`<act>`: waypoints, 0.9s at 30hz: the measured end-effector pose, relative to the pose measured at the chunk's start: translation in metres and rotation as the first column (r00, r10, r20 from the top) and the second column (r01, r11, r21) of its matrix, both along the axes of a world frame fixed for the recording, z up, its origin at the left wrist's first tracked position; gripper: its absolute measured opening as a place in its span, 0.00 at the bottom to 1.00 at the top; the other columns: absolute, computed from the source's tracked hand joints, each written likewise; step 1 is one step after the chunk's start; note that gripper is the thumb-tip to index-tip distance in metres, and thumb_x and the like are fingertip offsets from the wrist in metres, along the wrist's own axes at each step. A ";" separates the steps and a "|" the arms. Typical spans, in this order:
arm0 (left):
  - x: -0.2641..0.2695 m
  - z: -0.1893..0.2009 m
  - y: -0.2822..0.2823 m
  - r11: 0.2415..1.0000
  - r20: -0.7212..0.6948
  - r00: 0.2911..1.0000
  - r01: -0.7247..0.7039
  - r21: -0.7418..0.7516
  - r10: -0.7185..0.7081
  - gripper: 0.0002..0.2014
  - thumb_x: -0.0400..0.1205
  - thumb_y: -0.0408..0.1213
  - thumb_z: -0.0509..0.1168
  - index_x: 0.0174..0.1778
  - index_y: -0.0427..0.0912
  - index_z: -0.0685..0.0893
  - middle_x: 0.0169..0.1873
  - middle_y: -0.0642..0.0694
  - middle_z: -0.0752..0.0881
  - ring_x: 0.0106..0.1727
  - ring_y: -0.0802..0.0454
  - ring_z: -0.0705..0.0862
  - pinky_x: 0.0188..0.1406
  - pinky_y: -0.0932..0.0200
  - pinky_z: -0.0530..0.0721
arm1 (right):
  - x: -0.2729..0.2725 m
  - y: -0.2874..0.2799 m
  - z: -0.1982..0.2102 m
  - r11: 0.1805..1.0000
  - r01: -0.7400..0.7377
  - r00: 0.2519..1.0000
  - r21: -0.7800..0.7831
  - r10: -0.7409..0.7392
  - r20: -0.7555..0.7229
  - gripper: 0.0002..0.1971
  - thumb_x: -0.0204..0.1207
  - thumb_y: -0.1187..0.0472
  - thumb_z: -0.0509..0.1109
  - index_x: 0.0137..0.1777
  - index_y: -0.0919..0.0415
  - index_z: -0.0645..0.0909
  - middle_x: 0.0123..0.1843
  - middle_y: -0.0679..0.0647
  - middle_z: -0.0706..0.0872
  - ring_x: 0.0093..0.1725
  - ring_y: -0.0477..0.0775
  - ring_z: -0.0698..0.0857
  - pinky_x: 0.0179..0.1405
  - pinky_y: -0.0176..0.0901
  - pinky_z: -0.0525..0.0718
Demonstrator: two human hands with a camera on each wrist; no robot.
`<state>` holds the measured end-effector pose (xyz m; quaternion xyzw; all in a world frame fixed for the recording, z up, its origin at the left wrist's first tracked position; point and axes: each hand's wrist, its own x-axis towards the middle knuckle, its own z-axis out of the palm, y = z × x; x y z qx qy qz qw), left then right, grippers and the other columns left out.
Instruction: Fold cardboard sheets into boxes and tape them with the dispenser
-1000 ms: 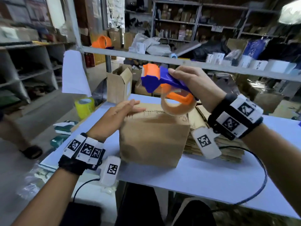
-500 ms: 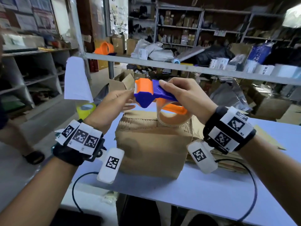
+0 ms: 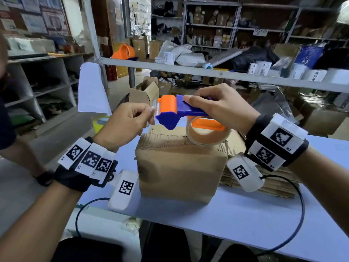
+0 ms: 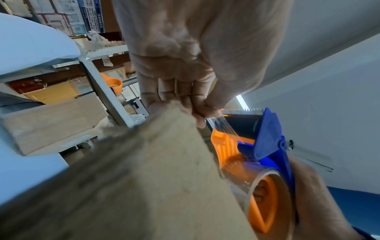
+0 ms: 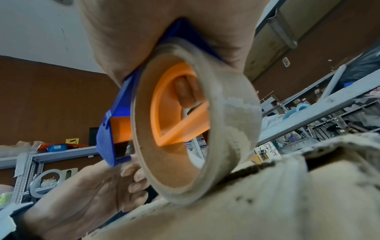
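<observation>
Head view: a folded box stands on the pale blue table, its top flaps closed but not yet taped, with a stack of flat sheets touching its right side. Above the box the right hand grips the blue-and-orange dispenser by its handle, fingers curled round it, the tape roll hanging just over the top of the box. The left hand pinches the loose tape end at the dispenser's front edge. An open carton and a yellow roll sit behind on the left.

Left wrist view: the fingertips close on a clear strip of tape end drawn from beside the toothed blade. The blurred box fills the foreground.

Right wrist view: the roll sits just over the box, and whether it touches cannot be told. A finger shows through the orange hub, with the other hand below and behind.

Judgement: the box looks light and empty, stiff along its creases but easily dented or shoved, so it wants steadying on top beside the seam while tape goes down. The tape is thin, sticky and prone to curl back on itself, so it is best held at its very end. The dispenser belongs in the fist by the handle, well away from the sharp blade.
</observation>
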<state>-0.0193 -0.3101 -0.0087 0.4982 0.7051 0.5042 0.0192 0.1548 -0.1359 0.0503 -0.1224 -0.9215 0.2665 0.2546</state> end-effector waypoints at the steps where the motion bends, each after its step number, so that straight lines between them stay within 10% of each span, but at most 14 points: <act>1: -0.001 -0.003 -0.001 1.000 0.013 1.000 -0.005 -0.008 0.005 0.21 0.90 0.45 0.58 0.39 0.34 0.85 0.29 0.40 0.83 0.27 0.58 0.76 0.28 0.67 0.79 | -0.001 -0.001 0.000 1.000 0.002 1.000 0.007 -0.002 0.003 0.23 0.83 0.40 0.70 0.35 0.58 0.85 0.34 0.60 0.84 0.32 0.49 0.76 0.36 0.47 0.70; 10: -0.008 0.000 -0.007 0.999 0.024 1.000 -0.010 0.031 0.009 0.22 0.90 0.44 0.57 0.31 0.42 0.82 0.28 0.42 0.82 0.26 0.59 0.76 0.27 0.63 0.79 | -0.006 -0.004 0.009 0.999 -0.031 0.999 -0.020 0.032 0.009 0.23 0.83 0.40 0.69 0.37 0.58 0.87 0.36 0.61 0.86 0.33 0.54 0.81 0.37 0.48 0.74; 15: -0.024 -0.004 -0.021 0.998 0.114 0.993 -0.012 0.067 0.004 0.23 0.90 0.42 0.58 0.27 0.44 0.78 0.30 0.41 0.80 0.26 0.54 0.76 0.30 0.56 0.78 | 0.005 0.012 0.014 0.999 0.036 0.999 0.000 -0.036 -0.036 0.22 0.82 0.41 0.70 0.28 0.48 0.84 0.25 0.44 0.80 0.28 0.47 0.77 0.35 0.46 0.71; 21: -0.014 -0.021 -0.017 0.987 0.144 0.976 0.161 0.026 -0.163 0.15 0.86 0.48 0.64 0.46 0.37 0.77 0.60 0.57 0.88 0.66 0.60 0.83 0.61 0.55 0.80 | 0.011 0.018 0.012 0.994 0.021 0.996 -0.110 -0.031 -0.087 0.24 0.82 0.38 0.69 0.38 0.60 0.86 0.32 0.62 0.82 0.33 0.53 0.78 0.40 0.51 0.73; 27: 0.006 -0.038 -0.012 0.953 0.205 0.933 0.304 -0.002 -0.297 0.19 0.82 0.41 0.72 0.46 0.46 0.64 0.73 0.59 0.80 0.76 0.59 0.75 0.55 0.25 0.78 | 0.021 0.019 0.010 0.928 0.016 0.992 -0.372 -0.060 -0.108 0.17 0.79 0.40 0.74 0.38 0.51 0.92 0.37 0.55 0.86 0.37 0.58 0.81 0.44 0.52 0.78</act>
